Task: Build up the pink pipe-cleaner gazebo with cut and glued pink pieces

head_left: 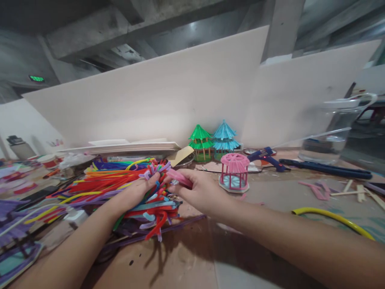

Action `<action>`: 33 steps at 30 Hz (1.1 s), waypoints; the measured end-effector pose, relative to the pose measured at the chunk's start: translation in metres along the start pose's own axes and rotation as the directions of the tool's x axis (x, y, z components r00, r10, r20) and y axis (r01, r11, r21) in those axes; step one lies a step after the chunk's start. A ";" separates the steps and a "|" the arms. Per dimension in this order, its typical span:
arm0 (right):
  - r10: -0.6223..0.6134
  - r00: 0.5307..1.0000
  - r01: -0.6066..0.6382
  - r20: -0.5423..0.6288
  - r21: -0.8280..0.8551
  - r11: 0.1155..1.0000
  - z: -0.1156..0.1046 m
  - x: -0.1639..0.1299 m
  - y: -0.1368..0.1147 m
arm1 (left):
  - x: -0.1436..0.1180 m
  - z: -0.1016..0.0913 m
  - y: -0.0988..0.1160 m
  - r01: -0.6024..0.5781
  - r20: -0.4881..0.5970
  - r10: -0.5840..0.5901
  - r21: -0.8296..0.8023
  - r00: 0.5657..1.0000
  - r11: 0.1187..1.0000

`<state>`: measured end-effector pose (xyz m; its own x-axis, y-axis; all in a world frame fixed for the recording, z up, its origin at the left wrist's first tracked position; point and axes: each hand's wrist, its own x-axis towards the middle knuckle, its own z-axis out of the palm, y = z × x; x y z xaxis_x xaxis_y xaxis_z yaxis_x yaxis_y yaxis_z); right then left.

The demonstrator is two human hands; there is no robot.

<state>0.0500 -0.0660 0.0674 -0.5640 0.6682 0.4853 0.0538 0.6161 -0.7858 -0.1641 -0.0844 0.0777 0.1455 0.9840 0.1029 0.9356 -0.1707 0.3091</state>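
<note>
A big bundle of many-coloured pipe cleaners point(114, 182) lies left of centre, mostly red, with blue, purple and yellow ones. My left hand point(141, 192) is closed around pipe cleaner ends at the right side of the bundle; some fingers are hidden among them. Right beside it, my right hand point(201, 189) pinches a curved pink pipe cleaner piece point(180, 177). Just beyond that hand stands a small pink pavilion point(235, 162) with posts and a spoked roof, on a pale base. Behind it are a green pavilion point(200, 141) and a blue pavilion point(224, 138) with layered, pointed roofs.
A blue glue gun point(266, 157), a dark blue long-handled tool point(325, 167) and a clear water jug point(325, 138) stand or lie at the right. Nearer are wooden sticks point(357, 193) and a yellow tube-like strip point(333, 220). A purple model point(18, 257) sits at lower left.
</note>
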 end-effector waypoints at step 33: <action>0.029 0.993 -0.043 0.117 0.124 0.991 -0.045 -0.016 -0.013 | -0.009 -0.017 0.030 -0.082 0.306 0.112 -0.109 0.946 0.991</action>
<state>0.0956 -0.0659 0.0876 -0.6551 0.6320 0.4142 -0.0248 0.5298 -0.8477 -0.1431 -0.0990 0.1023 0.3406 0.9270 -0.1572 0.8798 -0.2552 0.4010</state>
